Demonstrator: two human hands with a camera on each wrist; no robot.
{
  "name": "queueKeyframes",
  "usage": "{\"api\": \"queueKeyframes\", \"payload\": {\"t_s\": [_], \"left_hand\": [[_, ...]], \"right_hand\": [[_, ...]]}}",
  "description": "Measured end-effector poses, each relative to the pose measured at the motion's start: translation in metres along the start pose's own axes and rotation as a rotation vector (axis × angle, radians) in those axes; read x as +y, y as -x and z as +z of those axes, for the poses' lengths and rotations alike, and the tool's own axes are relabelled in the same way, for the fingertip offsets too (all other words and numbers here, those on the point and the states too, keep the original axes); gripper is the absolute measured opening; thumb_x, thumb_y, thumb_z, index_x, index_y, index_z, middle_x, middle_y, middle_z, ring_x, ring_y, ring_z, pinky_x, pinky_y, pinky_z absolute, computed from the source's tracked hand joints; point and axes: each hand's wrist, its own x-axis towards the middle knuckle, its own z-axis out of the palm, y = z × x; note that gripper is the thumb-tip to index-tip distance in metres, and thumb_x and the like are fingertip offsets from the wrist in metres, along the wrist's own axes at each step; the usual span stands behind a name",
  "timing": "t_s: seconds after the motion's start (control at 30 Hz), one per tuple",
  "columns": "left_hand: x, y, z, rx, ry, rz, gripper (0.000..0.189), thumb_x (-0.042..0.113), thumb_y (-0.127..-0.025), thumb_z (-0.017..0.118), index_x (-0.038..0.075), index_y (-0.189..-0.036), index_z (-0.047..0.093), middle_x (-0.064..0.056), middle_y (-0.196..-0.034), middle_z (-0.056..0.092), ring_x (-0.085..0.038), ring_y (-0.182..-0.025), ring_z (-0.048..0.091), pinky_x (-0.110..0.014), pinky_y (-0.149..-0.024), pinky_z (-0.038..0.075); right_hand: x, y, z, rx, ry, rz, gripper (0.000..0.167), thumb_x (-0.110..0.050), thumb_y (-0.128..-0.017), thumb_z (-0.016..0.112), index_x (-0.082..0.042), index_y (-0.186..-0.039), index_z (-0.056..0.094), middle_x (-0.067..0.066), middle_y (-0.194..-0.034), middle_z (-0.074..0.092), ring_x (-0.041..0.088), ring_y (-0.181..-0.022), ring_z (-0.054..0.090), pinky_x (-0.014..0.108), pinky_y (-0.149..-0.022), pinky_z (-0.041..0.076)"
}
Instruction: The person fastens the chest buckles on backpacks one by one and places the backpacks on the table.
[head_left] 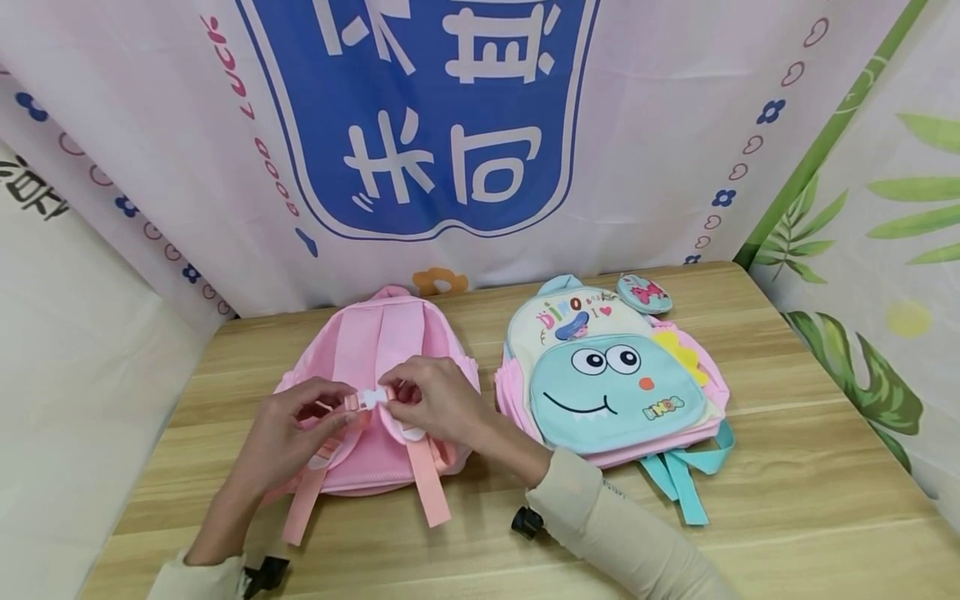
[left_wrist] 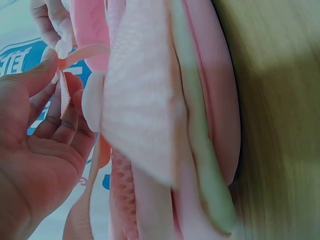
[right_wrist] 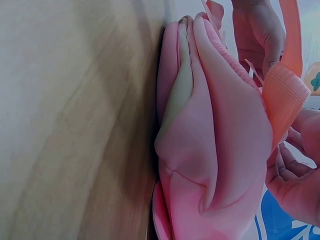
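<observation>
A pink backpack (head_left: 360, 333) lies with its shoulder straps facing up. Across its middle, between the two hands, runs a white plastic buckle (head_left: 371, 398) on peach webbing. The left hand (head_left: 296, 421) pinches the buckle's left end with thumb and fingertips; in the left wrist view, a strip of peach webbing (left_wrist: 65, 95) hangs from that pinch. The buckle's right end is pinched by the right hand (head_left: 438, 400). Two loose strap ends, including the right one (head_left: 429, 483), trail over the backpack's lower edge. In the right wrist view, a peach strap (right_wrist: 282, 100) partly covers the fingers.
To the right lies a second backpack (head_left: 618, 392), light blue and pink with a dinosaur face, its teal straps (head_left: 678, 483) spilling onto the wooden table (head_left: 795, 467). A small round pouch (head_left: 645, 293) sits at its top. Behind the table hangs a printed cloth (head_left: 637, 167).
</observation>
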Motion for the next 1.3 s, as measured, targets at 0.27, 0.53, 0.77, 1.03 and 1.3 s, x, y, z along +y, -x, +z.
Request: {"api": "queueKeyframes", "payload": {"t_s": [0.27, 0.53, 0.77, 1.03, 1.3], "left_hand": [[-0.0001, 0.0005, 0.0037, 0.007, 0.008, -0.020, 0.029, -0.003, -0.089, 0.084, 0.012, -0.112, 0.078, -0.002, -0.097, 0.076, -0.002, -0.083, 0.069, -0.018, -0.072, 0.060], [-0.0016, 0.0006, 0.0056, 0.007, 0.021, -0.035, 0.030, -0.005, -0.089, 0.082, 0.012, -0.114, 0.079, -0.002, -0.096, 0.076, -0.001, -0.085, 0.068, -0.017, -0.070, 0.060], [-0.0018, -0.0003, 0.0087, 0.025, 0.055, -0.023, 0.031, -0.009, -0.088, 0.082, 0.010, -0.112, 0.080, -0.005, -0.097, 0.077, -0.001, -0.085, 0.068, -0.016, -0.070, 0.059], [-0.0005, -0.0012, 0.0087, 0.026, 0.050, -0.024, 0.030, -0.006, -0.088, 0.083, 0.012, -0.112, 0.080, -0.004, -0.095, 0.076, -0.003, -0.082, 0.067, -0.017, -0.066, 0.057], [-0.0003, -0.0010, 0.0104, 0.007, 0.021, -0.007, 0.029, -0.002, -0.088, 0.085, 0.014, -0.112, 0.079, -0.001, -0.093, 0.076, -0.001, -0.081, 0.066, -0.017, -0.064, 0.054]], "right_hand": [[0.0013, -0.0007, 0.0015, 0.001, 0.017, -0.008, 0.019, -0.008, -0.093, 0.083, -0.006, -0.111, 0.081, 0.005, -0.099, 0.078, 0.010, -0.086, 0.071, 0.013, -0.076, 0.056], [0.0014, -0.0005, 0.0022, -0.011, 0.035, -0.008, 0.020, -0.007, -0.093, 0.082, -0.006, -0.113, 0.082, 0.005, -0.098, 0.078, 0.007, -0.084, 0.069, 0.010, -0.075, 0.055], [0.0020, 0.0001, 0.0048, -0.009, 0.036, -0.022, 0.018, -0.008, -0.093, 0.083, -0.006, -0.111, 0.082, 0.005, -0.098, 0.078, 0.008, -0.085, 0.070, 0.011, -0.075, 0.055], [0.0019, 0.0002, 0.0076, -0.002, 0.048, -0.022, 0.016, -0.008, -0.092, 0.084, -0.007, -0.108, 0.082, 0.004, -0.096, 0.077, 0.009, -0.085, 0.069, 0.012, -0.075, 0.055], [0.0025, 0.0004, 0.0072, -0.040, 0.049, 0.018, 0.017, -0.007, -0.093, 0.082, -0.008, -0.110, 0.081, 0.002, -0.095, 0.074, 0.004, -0.084, 0.065, 0.008, -0.073, 0.052]]}}
